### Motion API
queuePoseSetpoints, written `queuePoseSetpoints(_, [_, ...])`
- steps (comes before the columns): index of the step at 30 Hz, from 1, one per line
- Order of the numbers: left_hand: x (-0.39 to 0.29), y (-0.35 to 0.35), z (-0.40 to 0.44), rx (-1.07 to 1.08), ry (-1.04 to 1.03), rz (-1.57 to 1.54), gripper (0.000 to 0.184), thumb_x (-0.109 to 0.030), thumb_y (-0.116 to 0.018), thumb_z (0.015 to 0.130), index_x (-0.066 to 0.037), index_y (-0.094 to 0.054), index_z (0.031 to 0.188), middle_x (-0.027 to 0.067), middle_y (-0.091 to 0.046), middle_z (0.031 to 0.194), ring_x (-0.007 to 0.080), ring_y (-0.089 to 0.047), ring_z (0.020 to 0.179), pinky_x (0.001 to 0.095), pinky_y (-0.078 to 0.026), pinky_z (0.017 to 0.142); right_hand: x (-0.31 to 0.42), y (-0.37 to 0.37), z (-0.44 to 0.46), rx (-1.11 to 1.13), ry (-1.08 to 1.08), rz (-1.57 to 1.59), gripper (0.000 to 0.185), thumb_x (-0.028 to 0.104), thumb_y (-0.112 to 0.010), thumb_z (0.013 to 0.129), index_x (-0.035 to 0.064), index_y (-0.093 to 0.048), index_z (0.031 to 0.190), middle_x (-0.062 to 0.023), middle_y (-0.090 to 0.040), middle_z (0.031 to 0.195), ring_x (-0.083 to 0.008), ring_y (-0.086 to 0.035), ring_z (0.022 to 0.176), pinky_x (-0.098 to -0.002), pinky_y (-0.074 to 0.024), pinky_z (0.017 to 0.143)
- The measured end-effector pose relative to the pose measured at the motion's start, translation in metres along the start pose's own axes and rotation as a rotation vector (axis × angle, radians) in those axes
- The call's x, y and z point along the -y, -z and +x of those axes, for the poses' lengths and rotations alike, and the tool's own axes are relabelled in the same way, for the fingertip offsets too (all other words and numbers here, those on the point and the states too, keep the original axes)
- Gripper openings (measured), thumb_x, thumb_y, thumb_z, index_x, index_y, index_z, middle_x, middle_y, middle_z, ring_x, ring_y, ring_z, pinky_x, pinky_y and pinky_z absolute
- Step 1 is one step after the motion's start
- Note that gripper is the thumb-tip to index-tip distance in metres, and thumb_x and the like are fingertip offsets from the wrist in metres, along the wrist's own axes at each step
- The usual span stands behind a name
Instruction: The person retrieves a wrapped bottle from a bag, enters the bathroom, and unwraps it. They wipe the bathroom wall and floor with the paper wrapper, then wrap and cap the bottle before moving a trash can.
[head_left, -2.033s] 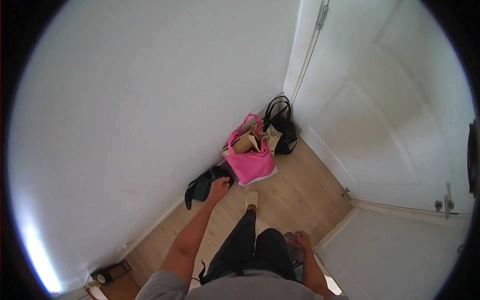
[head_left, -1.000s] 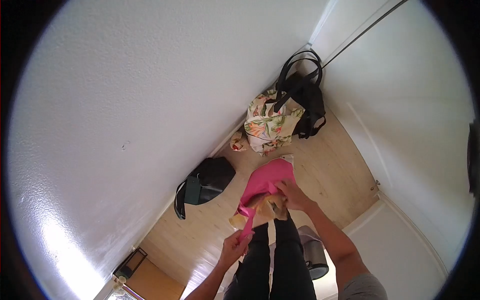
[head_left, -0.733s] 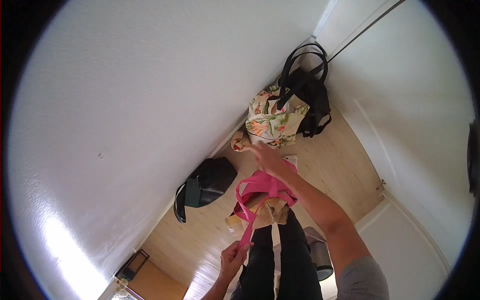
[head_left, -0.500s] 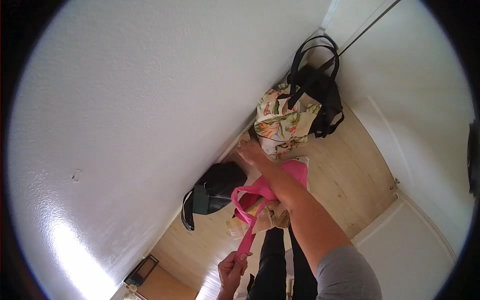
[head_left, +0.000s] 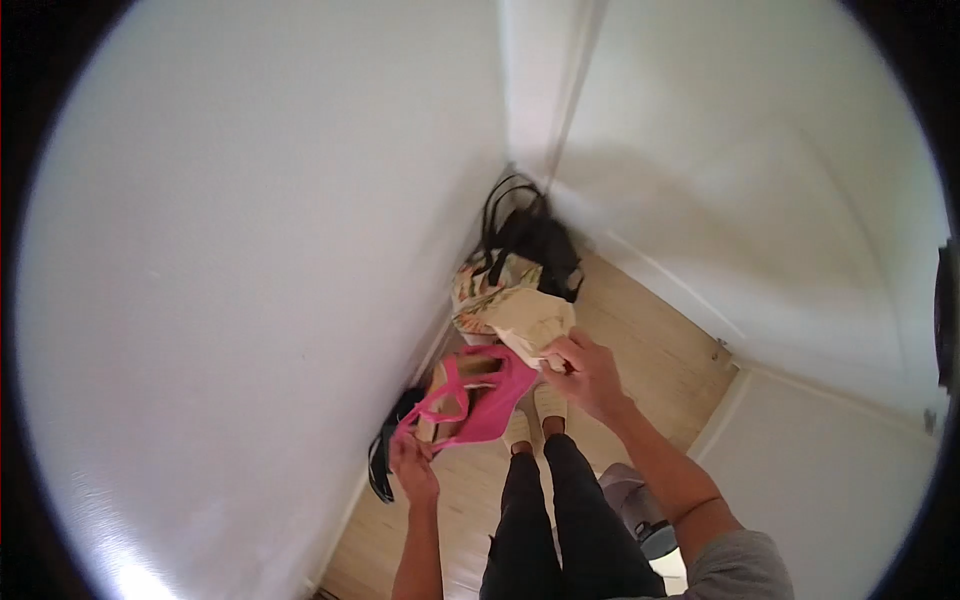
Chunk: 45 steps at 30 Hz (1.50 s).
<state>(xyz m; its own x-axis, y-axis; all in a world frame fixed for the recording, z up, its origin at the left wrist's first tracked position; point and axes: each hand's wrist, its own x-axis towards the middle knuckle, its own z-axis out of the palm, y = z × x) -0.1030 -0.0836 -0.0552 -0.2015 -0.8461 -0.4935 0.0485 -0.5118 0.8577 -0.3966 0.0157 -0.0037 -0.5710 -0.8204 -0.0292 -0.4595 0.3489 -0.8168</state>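
My left hand (head_left: 413, 467) is closed on the handle of a pink tote bag (head_left: 492, 415). The bag hangs with its mouth open, and brown, cardboard-like items show inside it. In my right hand (head_left: 585, 372) is a crumpled cream cloth or bag (head_left: 530, 318); its exact kind I cannot make out. It hangs from my fingers just above the pink tote, in front of a floral bag (head_left: 467, 285) that it partly covers.
A black bag (head_left: 540, 240) with long handles stands in the corner behind the floral one. Another black bag (head_left: 381, 458) leans by the left wall, partly hidden by the pink tote. A grey and dark object (head_left: 640, 510) lies beside my legs. White walls (head_left: 300, 250) enclose the wooden floor (head_left: 655, 345).
My right hand has come up from beside the wall and moved right, now with the cream cloth or bag in it. My left hand has moved the pink tote left. The view has shifted.
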Motion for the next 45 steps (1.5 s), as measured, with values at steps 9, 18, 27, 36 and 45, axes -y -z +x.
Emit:
queuePoseSetpoints(9, [-0.05,0.002,0.063,0.156,-0.066,0.525,0.042,-0.021,-0.059,0.087,0.003,-0.044,0.118,0.0117,-0.052,0.107,0.02,-0.051,0.097,0.0309,-0.042,0.086,0.124,0.182,-0.112,-0.375,-0.142,0.062,0.016,0.009,-0.066,0.07,0.0051,-0.057,0.082,-0.0058,-0.052,0.071,-0.0145,-0.054,0.057,-0.0282,-0.044,0.053])
queuePoseSetpoints(18, [-0.218,-0.197,-0.237,1.252,-1.425,0.811,0.092,-0.023,-0.084,0.053,0.0,-0.037,0.128,0.0184,-0.045,0.125,0.0356,-0.046,0.114,0.0395,-0.041,0.091,0.308,0.223,-0.253,-0.624,-0.019,0.144,0.017,0.007,-0.071,0.069,0.0062,-0.061,0.083,-0.0005,-0.053,0.071,-0.0059,-0.047,0.058,-0.0211,-0.0378,0.052])
queuePoseSetpoints(27, [-0.207,-0.148,-0.342,1.79,-0.707,0.521,0.071,-0.022,-0.081,0.056,-0.002,-0.046,0.113,0.0155,-0.06,0.099,0.0295,-0.061,0.089,0.0363,-0.048,0.075,0.382,0.176,-0.362,-1.314,-0.248,-0.375,0.017,0.006,-0.071,0.072,0.0058,-0.06,0.085,-0.0062,-0.056,0.079,-0.0159,-0.054,0.066,-0.0283,-0.0445,0.056])
queuePoseSetpoints(36, [-0.179,-0.076,-0.417,2.475,0.142,0.723,0.07,-0.02,-0.079,0.063,0.0,-0.043,0.12,0.0102,-0.061,0.101,0.0203,-0.06,0.09,0.0339,-0.048,0.079,0.405,0.135,-0.503,-1.307,-0.283,-0.648,0.025,0.027,-0.072,0.069,0.0078,-0.058,0.076,-0.0037,-0.05,0.074,-0.0226,-0.048,0.081,-0.0339,-0.0375,0.076])
queuePoseSetpoints(45, [-0.146,0.021,-0.475,2.463,0.889,1.046,0.062,-0.015,-0.07,0.072,-0.001,-0.041,0.124,0.0094,-0.054,0.112,0.0184,-0.054,0.1,0.0328,-0.044,0.088,0.458,0.045,-0.62,-1.474,-0.555,-0.876,0.034,0.036,-0.079,0.061,0.0098,-0.058,0.07,-0.0015,-0.054,0.067,-0.0188,-0.051,0.073,-0.0319,-0.0384,0.068])
